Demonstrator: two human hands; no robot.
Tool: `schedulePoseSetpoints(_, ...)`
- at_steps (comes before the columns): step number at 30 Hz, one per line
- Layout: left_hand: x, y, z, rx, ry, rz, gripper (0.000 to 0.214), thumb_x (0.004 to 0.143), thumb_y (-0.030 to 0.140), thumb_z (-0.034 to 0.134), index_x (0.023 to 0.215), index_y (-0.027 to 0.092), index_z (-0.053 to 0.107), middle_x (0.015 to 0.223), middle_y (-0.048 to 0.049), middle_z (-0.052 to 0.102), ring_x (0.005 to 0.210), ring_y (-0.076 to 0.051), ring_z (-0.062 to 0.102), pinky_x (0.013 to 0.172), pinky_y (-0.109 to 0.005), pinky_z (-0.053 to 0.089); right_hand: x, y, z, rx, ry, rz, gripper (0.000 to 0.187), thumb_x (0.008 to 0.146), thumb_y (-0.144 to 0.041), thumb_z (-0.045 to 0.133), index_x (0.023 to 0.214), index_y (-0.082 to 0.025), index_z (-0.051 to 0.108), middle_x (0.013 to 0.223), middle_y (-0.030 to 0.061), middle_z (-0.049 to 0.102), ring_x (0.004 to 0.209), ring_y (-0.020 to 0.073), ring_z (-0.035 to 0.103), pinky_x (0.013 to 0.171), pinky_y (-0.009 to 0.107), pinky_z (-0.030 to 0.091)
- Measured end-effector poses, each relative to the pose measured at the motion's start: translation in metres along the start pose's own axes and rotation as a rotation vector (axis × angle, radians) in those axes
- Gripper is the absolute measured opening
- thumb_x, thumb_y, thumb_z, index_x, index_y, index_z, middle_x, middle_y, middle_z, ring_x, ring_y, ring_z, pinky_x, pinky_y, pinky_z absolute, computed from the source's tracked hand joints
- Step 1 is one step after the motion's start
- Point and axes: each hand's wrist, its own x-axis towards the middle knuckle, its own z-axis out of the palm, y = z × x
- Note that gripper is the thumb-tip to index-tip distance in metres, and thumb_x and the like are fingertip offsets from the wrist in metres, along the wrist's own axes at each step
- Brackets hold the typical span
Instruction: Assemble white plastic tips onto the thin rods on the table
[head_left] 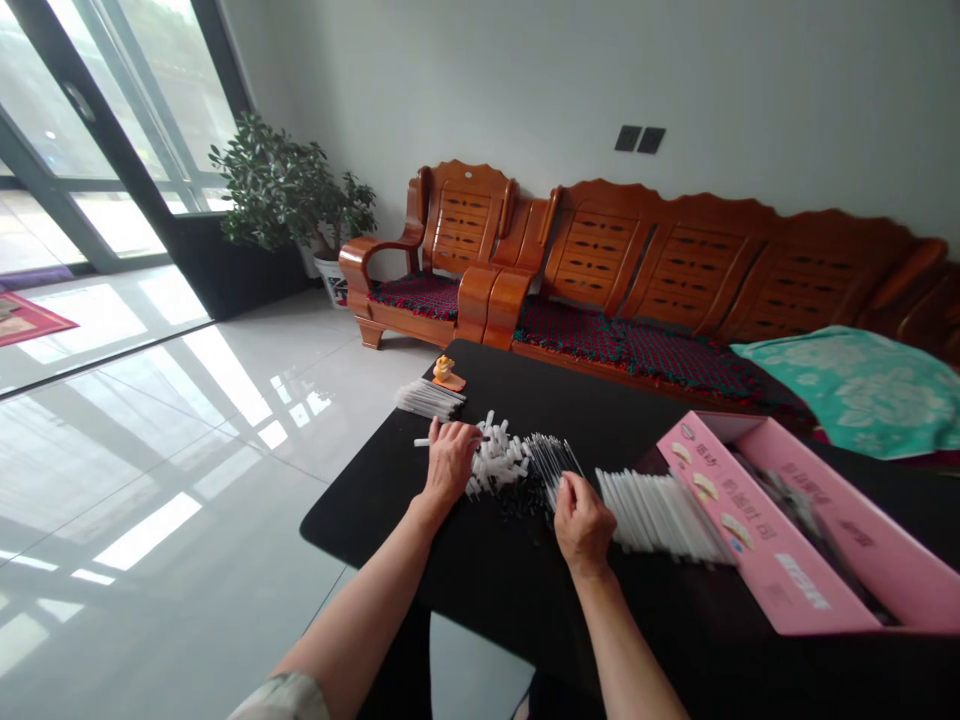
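Observation:
My left hand [448, 462] is closed at the left edge of a pile of short white plastic pieces [501, 462]. From its thumb side pokes a slim white tube [421, 442], seemingly between the fingers. My right hand [583, 522] is pinched shut beside a bundle of thin metallic rods [551, 458]; what its fingertips hold is too small to make out. Small black pieces [521, 498] lie scattered between the hands. To the right of my right hand, long whitish tubes [660, 512] lie in a row.
A pink printed box [757, 545] stands open on the black table [375, 505] at right. At the far left corner are more clear tubes [429, 398] and a small orange figurine [444, 370]. A wooden sofa [667, 265] runs behind the table; a potted plant [289, 190] stands farther left.

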Motion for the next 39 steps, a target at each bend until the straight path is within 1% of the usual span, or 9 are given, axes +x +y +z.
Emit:
schedulePoseSetpoints(5,-0.007,0.037,0.003,-0.108,-0.144,0.278,0.018,0.095,0.021,0.048,0.098,0.024,0.066,0.095,-0.0052,0.068,0.100,-0.022,0.061,0.117,-0.053,0.013,0.001,-0.015,0.001,0.078,-0.170,-0.116,0.035,0.100,-0.030,0.038,0.114,-0.013,0.065,0.097,0.0122,0.074,0.081,0.0215,0.071,0.075,0.032,0.052)
schedulePoseSetpoints(11,-0.011,0.046,0.004,-0.211,-0.235,0.377,0.021,0.096,0.023,0.047,0.100,0.025,0.067,0.099,-0.0055,0.069,0.108,-0.023,0.060,0.118,-0.056,0.013,0.002,-0.022,0.004,0.136,-0.298,-0.145,0.037,0.101,-0.032,0.036,0.112,-0.016,0.067,0.091,0.0119,0.074,0.078,0.0229,0.070,0.073,0.035,0.052)
schedulePoseSetpoints(14,-0.011,0.044,0.004,-0.320,-0.084,0.220,0.020,0.092,0.025,0.054,0.106,0.023,0.067,0.113,-0.0086,0.066,0.116,-0.025,0.056,0.113,-0.052,0.030,0.000,-0.020,0.004,0.113,-0.235,-0.111,0.036,0.101,-0.031,0.036,0.103,-0.016,0.069,0.084,0.0107,0.073,0.072,0.0216,0.069,0.069,0.033,0.051)
schedulePoseSetpoints(17,-0.009,0.036,0.004,-0.519,0.050,-0.098,0.019,0.090,0.034,0.058,0.098,0.021,0.069,0.095,-0.0081,0.068,0.089,-0.022,0.063,0.084,-0.035,0.051,-0.002,-0.018,0.004,0.092,-0.123,-0.087,0.034,0.101,-0.030,0.038,0.105,-0.014,0.068,0.085,0.0107,0.073,0.073,0.0206,0.069,0.070,0.032,0.050)
schedulePoseSetpoints(20,-0.006,0.029,0.008,-0.906,-0.056,-0.320,0.031,0.088,0.046,0.059,0.096,0.018,0.070,0.070,-0.0021,0.062,0.053,-0.012,0.054,0.052,-0.024,0.045,-0.004,-0.019,0.004,0.122,-0.101,-0.130,0.031,0.101,-0.026,0.039,0.108,-0.013,0.067,0.088,0.0110,0.073,0.076,0.0195,0.069,0.074,0.030,0.051)
schedulePoseSetpoints(23,-0.002,0.025,0.013,-1.279,-0.181,-0.453,0.041,0.084,0.051,0.063,0.100,0.013,0.068,0.070,-0.0019,0.061,0.047,-0.009,0.050,0.042,-0.021,0.040,-0.004,-0.021,0.005,0.135,-0.139,-0.190,0.029,0.100,-0.026,0.042,0.106,-0.013,0.068,0.085,0.0105,0.073,0.075,0.0188,0.069,0.073,0.029,0.051)
schedulePoseSetpoints(26,0.000,0.024,0.017,-1.415,-0.201,-0.530,0.039,0.081,0.048,0.070,0.092,0.011,0.067,0.068,-0.0024,0.061,0.051,-0.010,0.054,0.044,-0.020,0.044,-0.004,-0.022,0.006,0.111,-0.176,-0.200,0.029,0.100,-0.027,0.043,0.105,-0.013,0.068,0.085,0.0101,0.073,0.075,0.0191,0.069,0.073,0.030,0.052)
schedulePoseSetpoints(32,-0.001,0.025,0.016,-1.406,-0.169,-0.542,0.038,0.079,0.046,0.072,0.090,0.010,0.067,0.067,-0.0021,0.061,0.051,-0.010,0.056,0.045,-0.021,0.048,-0.003,-0.022,0.005,0.095,-0.239,-0.236,0.029,0.100,-0.022,0.039,0.105,-0.013,0.066,0.085,0.0099,0.072,0.076,0.0198,0.069,0.072,0.030,0.050)
schedulePoseSetpoints(39,-0.002,0.024,0.017,-1.335,-0.117,-0.532,0.035,0.079,0.045,0.072,0.084,0.011,0.067,0.064,-0.0017,0.063,0.047,-0.010,0.055,0.043,-0.021,0.047,-0.004,-0.021,0.009,0.040,-0.158,-0.304,0.021,0.099,-0.018,0.045,0.095,-0.013,0.065,0.076,0.0069,0.070,0.065,0.0166,0.066,0.064,0.027,0.045)
